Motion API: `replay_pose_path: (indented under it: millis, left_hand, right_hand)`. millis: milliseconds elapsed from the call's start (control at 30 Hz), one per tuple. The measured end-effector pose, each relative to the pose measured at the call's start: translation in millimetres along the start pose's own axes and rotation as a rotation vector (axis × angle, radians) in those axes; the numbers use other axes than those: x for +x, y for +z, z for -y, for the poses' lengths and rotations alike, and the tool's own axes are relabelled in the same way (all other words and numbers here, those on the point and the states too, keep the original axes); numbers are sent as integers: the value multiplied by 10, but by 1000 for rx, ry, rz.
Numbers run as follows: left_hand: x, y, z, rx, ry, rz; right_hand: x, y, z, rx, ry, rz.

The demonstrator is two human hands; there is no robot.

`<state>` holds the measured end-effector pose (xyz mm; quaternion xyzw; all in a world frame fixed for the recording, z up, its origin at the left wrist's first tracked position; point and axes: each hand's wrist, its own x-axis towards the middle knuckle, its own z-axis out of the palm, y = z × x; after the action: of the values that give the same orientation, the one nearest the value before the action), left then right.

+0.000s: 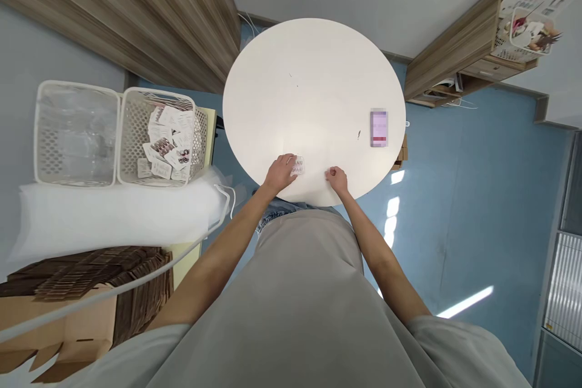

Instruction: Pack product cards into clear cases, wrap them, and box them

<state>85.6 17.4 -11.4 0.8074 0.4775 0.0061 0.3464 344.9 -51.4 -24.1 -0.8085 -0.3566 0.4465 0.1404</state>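
Note:
Near the front edge of the white round table [313, 85], a small clear tray [297, 165] lies with rows of little pinkish pieces, which look like press-on nails. My left hand [279, 174] grips its left side, fingers and thumb at the edge. To the right, apart from the tray, my right hand [337, 179] hovers low over the tabletop, or rests on it. Its fingers are curled in a pinch; something small and pale may be at the fingertips, too small to make out.
A phone with a pinkish screen [379, 128] lies at the table's right. Left stand two white baskets, one with clear plastic packs [77, 133], one with printed nail cards [166, 145]. Below them are white wrapping sheets [113, 215] and folded cardboard [136, 279]. A wooden cabinet [459, 42] stands far right.

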Motion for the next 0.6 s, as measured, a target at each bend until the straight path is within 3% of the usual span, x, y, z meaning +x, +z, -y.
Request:
replay_pose_path:
  millis: [300,467,600]
  left_hand:
    - [160,215,-18,0,27,71]
    - [154,223,-1,-10,33,73]
    - [99,208,-26,-101,-42,44]
  right_hand:
    - [-111,-104,69,39,-18,-17]
    - [-224,-132,248,15,-80,-19]
    - [-279,-53,457,-42,-171,19]
